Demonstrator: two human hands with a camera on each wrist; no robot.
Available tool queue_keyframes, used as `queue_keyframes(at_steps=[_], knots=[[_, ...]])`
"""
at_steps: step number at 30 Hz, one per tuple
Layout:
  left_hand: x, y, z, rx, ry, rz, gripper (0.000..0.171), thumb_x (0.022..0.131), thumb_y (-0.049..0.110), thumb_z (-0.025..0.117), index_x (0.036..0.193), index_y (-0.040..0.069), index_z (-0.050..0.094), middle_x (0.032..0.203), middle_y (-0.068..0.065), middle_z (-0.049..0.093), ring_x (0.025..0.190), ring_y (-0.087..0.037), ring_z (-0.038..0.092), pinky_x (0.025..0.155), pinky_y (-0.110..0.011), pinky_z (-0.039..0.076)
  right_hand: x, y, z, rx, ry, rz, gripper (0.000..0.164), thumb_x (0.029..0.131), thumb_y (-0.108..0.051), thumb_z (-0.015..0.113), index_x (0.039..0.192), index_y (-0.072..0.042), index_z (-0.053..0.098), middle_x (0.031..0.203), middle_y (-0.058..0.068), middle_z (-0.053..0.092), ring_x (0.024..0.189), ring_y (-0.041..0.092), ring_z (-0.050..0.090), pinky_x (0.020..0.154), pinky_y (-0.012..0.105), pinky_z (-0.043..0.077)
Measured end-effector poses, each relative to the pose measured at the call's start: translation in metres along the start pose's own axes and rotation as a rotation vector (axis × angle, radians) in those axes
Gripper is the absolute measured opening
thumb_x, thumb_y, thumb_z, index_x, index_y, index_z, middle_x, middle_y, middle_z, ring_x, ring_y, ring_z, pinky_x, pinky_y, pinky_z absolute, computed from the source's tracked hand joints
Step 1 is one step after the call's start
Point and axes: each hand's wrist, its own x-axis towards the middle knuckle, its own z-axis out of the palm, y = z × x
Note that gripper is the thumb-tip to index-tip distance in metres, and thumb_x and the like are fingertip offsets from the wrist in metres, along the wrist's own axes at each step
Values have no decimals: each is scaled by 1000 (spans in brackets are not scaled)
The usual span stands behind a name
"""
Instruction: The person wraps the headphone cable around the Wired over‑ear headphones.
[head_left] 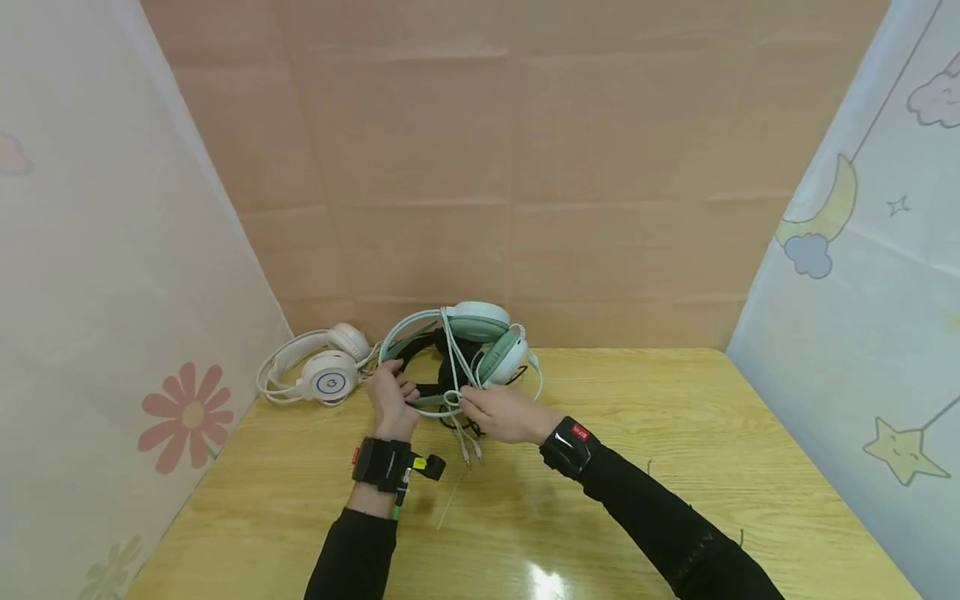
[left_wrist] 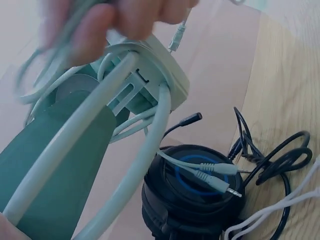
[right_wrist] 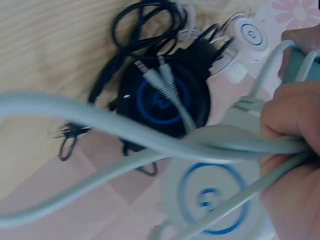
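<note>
A pair of mint-green headphones (head_left: 504, 357) is held up over the table. My left hand (head_left: 393, 406) grips its padded headband (left_wrist: 60, 170) on the left side. Several loops of the pale green cable (right_wrist: 125, 127) run across the headphones, and my right hand (head_left: 510, 414) pinches them near the lower ear cup. In the right wrist view the fingers (right_wrist: 292, 117) curl round the cable strands. Two cable plugs (left_wrist: 217, 182) dangle free. Behind and below, black headphones (left_wrist: 192, 192) with a thin microphone lie partly hidden.
White headphones (head_left: 330, 373) lie at the left, near the patterned side sheet. A coiled black cable (left_wrist: 285, 160) rests on the wooden table (head_left: 637, 500) beside the black headphones. Brown paper (head_left: 510, 167) covers the back wall.
</note>
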Motion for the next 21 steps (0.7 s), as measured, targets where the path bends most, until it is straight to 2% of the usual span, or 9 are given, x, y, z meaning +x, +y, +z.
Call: queue_keyframes(at_steps=[4, 9, 13, 17, 19, 21], knots=[[2, 3, -3, -56, 10, -40, 39, 92, 3, 45, 69, 20, 17, 65, 2, 6, 51, -12, 7, 46, -22, 17, -2, 4, 2, 14, 40, 36, 32, 108, -32, 27, 86, -17, 45, 65, -9, 35, 52, 5, 35, 53, 21, 33], [3, 8, -6, -107, 13, -68, 37, 90, 1, 40, 71, 19, 14, 64, 2, 5, 51, -12, 7, 47, -22, 17, -10, 10, 9, 76, 46, 74, 46, 107, -38, 29, 84, -8, 56, 63, -9, 34, 52, 5, 31, 57, 22, 34], [3, 12, -6, -121, 14, -70, 36, 90, 1, 38, 71, 20, 15, 64, 2, 5, 49, -11, 9, 48, -22, 18, -17, 19, 14, 89, 115, 64, 43, 107, -34, 33, 80, -12, 57, 66, -5, 49, 56, 7, 40, 60, 24, 39], [2, 15, -7, -157, 24, -93, 36, 90, 1, 39, 65, 20, 20, 57, 4, 11, 43, -10, 16, 46, -22, 19, -21, 29, 15, 83, 137, 31, 41, 107, -35, 31, 93, -15, 64, 87, 3, 68, 78, 14, 63, 74, 30, 51], [3, 17, -7, -181, 25, -94, 36, 90, 1, 37, 62, 19, 23, 53, 5, 16, 40, -9, 19, 45, -21, 20, -23, 32, 15, 86, 125, 29, 42, 107, -36, 31, 100, -14, 66, 98, 6, 72, 93, 18, 68, 82, 33, 53], [3, 18, -7, -195, 19, -94, 36, 91, 1, 35, 61, 18, 26, 51, 5, 20, 39, -9, 21, 45, -21, 20, -25, 35, 15, 80, 122, 27, 41, 107, -35, 32, 104, -14, 67, 105, 8, 73, 99, 19, 68, 86, 34, 54]])
